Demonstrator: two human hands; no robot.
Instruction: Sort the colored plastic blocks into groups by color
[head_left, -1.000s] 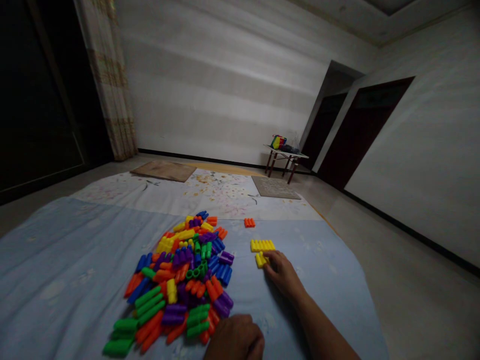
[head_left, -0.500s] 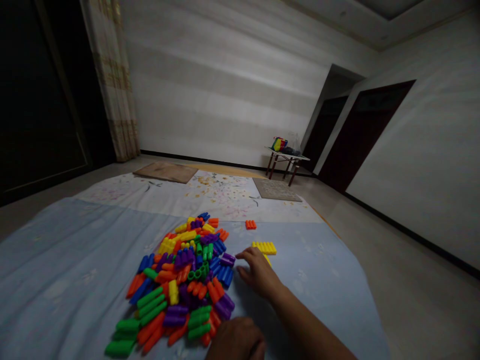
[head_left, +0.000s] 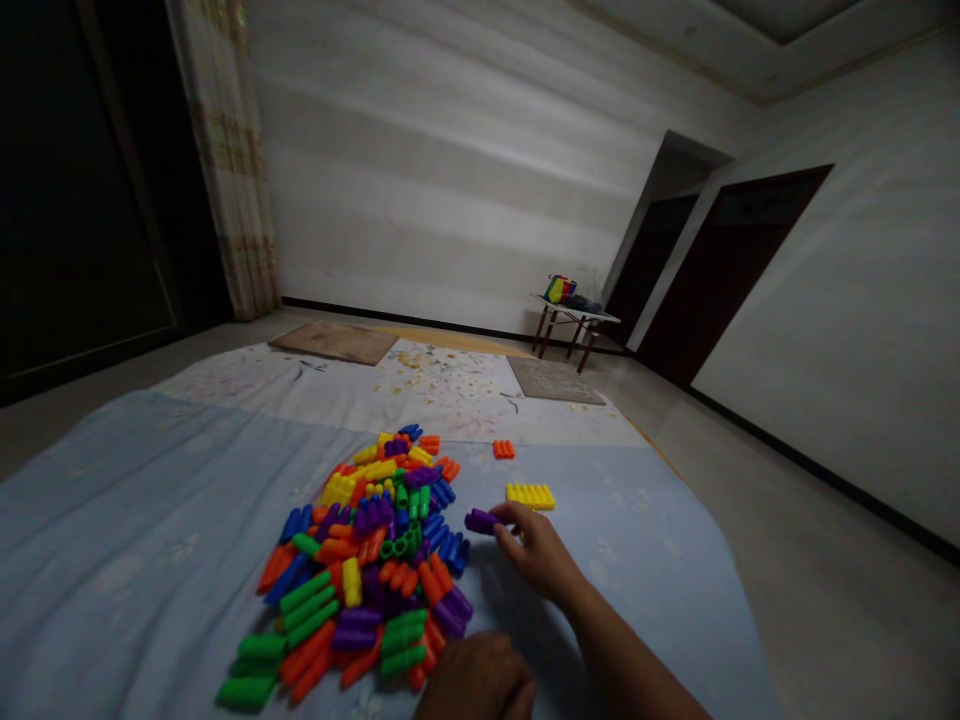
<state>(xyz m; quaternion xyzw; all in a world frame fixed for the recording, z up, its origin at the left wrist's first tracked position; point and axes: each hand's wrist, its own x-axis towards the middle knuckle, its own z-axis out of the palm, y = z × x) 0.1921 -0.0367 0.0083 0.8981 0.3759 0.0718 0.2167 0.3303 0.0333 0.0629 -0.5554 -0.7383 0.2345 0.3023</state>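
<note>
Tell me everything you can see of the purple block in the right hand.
The purple block looks like smooth, hard plastic, with rounded, tube-like sides. It lies roughly sideways, just right of the pile, its near end between the thumb and fingers of the right hand. The fingers hide that end, and its tube count is unclear. No damage shows.

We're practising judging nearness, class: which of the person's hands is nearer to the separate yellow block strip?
The right. The right hand is just below the yellow strip, holding a purple block; the left hand is farther down, beside the pile.
</note>
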